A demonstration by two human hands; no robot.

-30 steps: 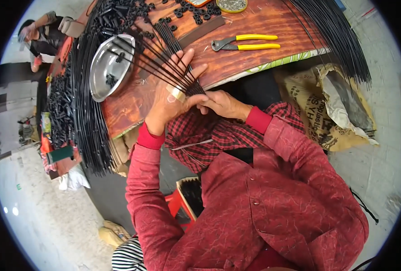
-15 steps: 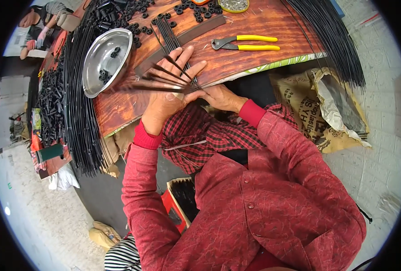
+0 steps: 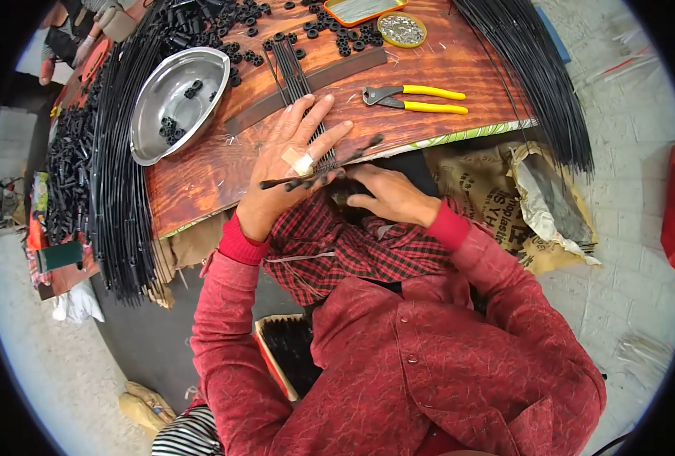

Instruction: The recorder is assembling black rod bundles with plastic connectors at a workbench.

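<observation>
My left hand [image 3: 288, 156] lies flat with fingers stretched out over a bundle of thin black rods [image 3: 292, 72] on the wooden table. A light-coloured bandage [image 3: 298, 160] is on this hand. At the table's near edge the rods' dark ends [image 3: 318, 179] fan out sideways past the hand. My right hand [image 3: 389, 194] is just right of these ends, below the table edge, its thumb apart from its bent fingers. Nothing shows between them, though the fingertips lie close to the rod ends. Red checked cloth [image 3: 337, 254] covers my lap beneath.
End-cutting pliers with yellow handles [image 3: 429, 100] lie right of a dark metal bar [image 3: 322, 82]. A steel bowl [image 3: 144, 114] holds black parts. Small black rings, a round tin of small metal pieces [image 3: 402, 30] and long black rod bundles [image 3: 539, 83] surround the work spot. A paper sack [image 3: 467, 171] stands right.
My right hand has let go of the rods at the table edge and moved right and down. The rod ends, bunched and blurred before, now spread along the edge. My left hand is still on the rods.
</observation>
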